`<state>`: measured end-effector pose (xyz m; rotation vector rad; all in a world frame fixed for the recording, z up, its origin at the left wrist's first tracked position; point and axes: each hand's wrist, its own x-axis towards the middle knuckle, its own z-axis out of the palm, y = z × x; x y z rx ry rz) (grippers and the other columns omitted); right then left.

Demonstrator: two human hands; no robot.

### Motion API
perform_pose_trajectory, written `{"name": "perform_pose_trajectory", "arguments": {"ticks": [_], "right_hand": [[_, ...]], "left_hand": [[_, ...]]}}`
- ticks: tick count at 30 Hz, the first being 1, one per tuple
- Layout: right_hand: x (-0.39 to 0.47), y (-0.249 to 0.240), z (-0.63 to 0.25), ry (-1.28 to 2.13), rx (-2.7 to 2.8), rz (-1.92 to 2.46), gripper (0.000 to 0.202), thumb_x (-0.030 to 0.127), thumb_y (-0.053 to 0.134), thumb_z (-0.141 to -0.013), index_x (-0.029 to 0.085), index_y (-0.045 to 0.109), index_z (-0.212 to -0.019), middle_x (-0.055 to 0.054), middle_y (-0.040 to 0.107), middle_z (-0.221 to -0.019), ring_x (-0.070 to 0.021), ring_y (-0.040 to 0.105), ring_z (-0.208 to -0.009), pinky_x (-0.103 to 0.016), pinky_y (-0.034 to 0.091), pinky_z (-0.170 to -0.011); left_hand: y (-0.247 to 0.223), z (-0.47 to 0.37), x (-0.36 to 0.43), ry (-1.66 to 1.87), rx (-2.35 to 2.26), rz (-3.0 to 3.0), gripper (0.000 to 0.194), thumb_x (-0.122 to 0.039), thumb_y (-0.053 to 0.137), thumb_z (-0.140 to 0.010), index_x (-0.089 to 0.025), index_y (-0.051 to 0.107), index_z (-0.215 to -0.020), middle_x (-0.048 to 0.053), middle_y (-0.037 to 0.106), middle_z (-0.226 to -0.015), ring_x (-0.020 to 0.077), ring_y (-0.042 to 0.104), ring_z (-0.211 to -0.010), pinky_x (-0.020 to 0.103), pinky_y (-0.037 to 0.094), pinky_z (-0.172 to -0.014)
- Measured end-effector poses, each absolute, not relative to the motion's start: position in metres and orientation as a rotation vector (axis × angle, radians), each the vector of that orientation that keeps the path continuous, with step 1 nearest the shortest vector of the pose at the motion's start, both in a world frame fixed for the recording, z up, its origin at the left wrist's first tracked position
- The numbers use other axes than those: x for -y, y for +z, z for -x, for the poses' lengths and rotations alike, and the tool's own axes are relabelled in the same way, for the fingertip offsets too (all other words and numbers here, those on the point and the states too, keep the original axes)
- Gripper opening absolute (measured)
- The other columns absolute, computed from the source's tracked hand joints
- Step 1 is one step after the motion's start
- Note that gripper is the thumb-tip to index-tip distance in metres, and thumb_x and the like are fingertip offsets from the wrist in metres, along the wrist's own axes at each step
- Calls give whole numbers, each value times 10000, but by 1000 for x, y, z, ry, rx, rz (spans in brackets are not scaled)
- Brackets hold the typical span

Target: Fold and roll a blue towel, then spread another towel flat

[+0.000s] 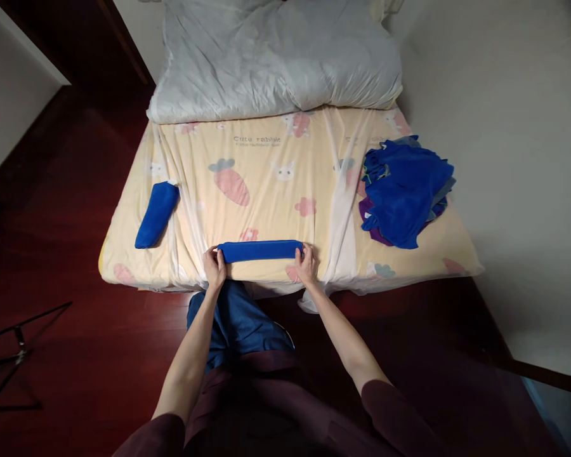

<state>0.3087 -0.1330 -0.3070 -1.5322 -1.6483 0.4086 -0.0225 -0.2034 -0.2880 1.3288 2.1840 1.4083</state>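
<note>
A blue cloth folded into a long narrow strip (261, 251) lies near the front edge of the bed, running left to right. My left hand (214, 266) is closed on its left end, thumb and fingers gripping the fabric. At the opposite end, my right hand (306, 263) pinches the cloth the same way. Another blue folded cloth bundle (157, 214) rests on the left part of the bed, with a small white bit at its top. On the right lies a loose heap of clothes (409, 190), mostly blue, with some purple and green showing.
The bed (266, 171) has a yellow cover with carrots and rabbits under a sheer plastic sheet. A large grey-white covered bundle (276, 63) fills its far end. A black metal stand (19, 352) is on the dark red floor at left. A wall (499, 158) borders the right.
</note>
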Motion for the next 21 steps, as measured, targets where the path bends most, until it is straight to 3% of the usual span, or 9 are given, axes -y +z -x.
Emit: {"name": "perform_pose_trajectory", "arguments": {"ticks": [6,16,21], "right_hand": [[134,-306,-308,410,1634,1542,442,475,467,-1061,148,607,-1323,-150,761,-1022,-275,740,-970,-432,592,-915],[132,-313,-308,338,1658,1546,440,489,435,-1073,162,592,-1322,-95,725,-920,-219,714,-859,-356,587,-825],[131,-313,-307,404,1601,1544,426,497,496,-1048,157,604,-1282,-100,733,-934,-222,711,-856,-356,583,-820]], "left_hand": [[-274,18,200,1273,-2263,-1321,385,-464,490,-1045,-191,679,-1239,80,607,-858,268,600,-943,407,501,-919],[-265,13,195,1277,-2281,-1224,403,-516,529,-1018,-222,732,-1204,72,650,-851,264,599,-940,389,495,-913],[-261,10,190,1264,-2354,-1149,355,-523,543,-1006,-223,723,-1067,79,692,-864,278,610,-968,405,487,-909]]}}
